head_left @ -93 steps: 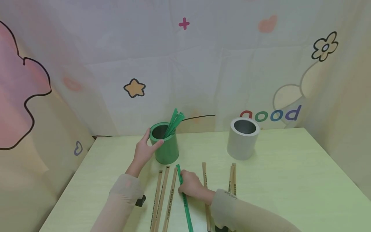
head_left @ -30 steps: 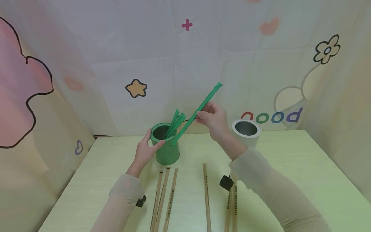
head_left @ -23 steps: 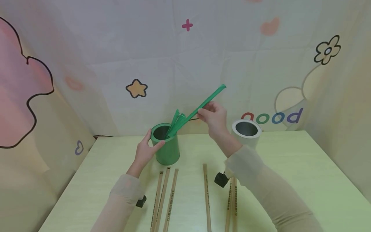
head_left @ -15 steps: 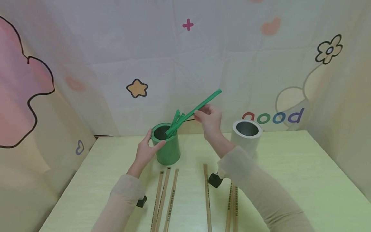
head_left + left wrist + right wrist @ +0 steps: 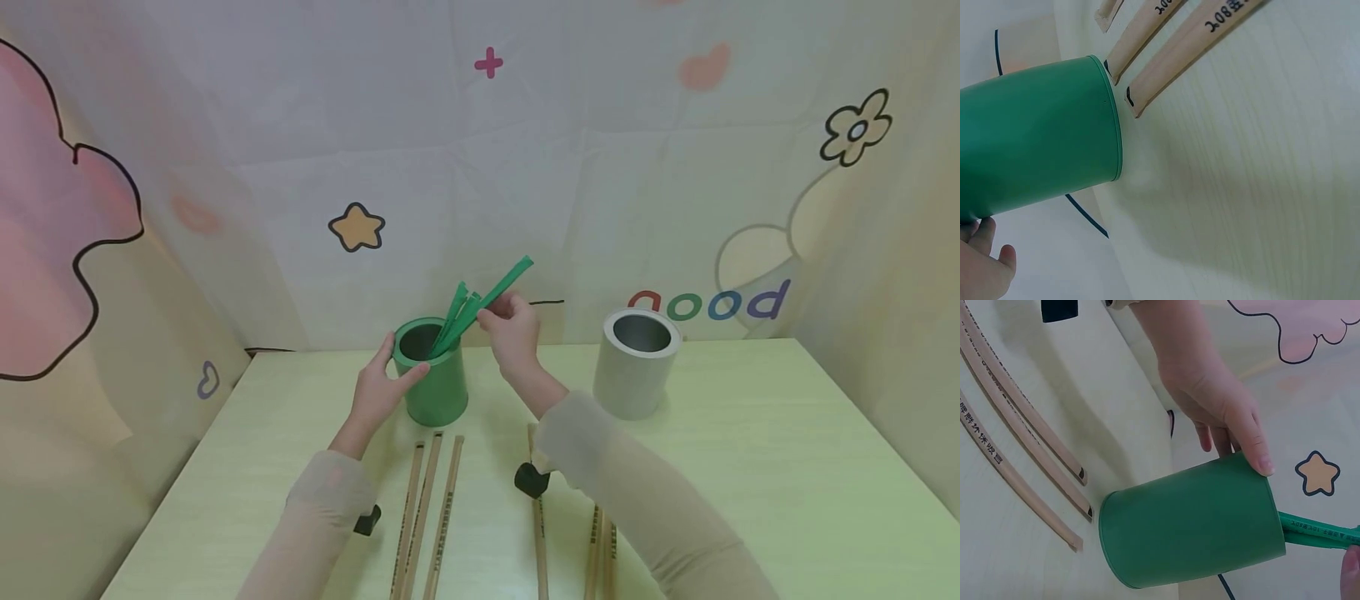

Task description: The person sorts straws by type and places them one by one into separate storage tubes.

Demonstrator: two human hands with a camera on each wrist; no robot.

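In the head view a green cylindrical holder [image 5: 437, 392] stands on the table, several green wrapped straws [image 5: 454, 312] leaning out of its mouth. My left hand [image 5: 377, 396] grips its rim from the left, thumb in front and fingers behind. Between the thumb and fingers of my right hand [image 5: 513, 333] is a green wrapped straw [image 5: 510, 279], tilted, its lower end at the holder's mouth. The right wrist view shows the left hand on the holder [image 5: 1191, 519] and green straws [image 5: 1316, 531] coming out. How deep the held straw reaches is hidden.
To the right stands a white holder [image 5: 636, 379]. Brown paper-wrapped straws lie on the table [image 5: 750, 458]: a left group [image 5: 423, 508], a single straw [image 5: 540, 542] partly behind the right wrist camera [image 5: 532, 480], and a right group [image 5: 600, 550] under the right sleeve. A printed cloth hangs behind.
My right hand picked the green straw up from the table, raised it to the green holder, then moved left and down, its lower end entering the mouth. The left hand kept its grip.
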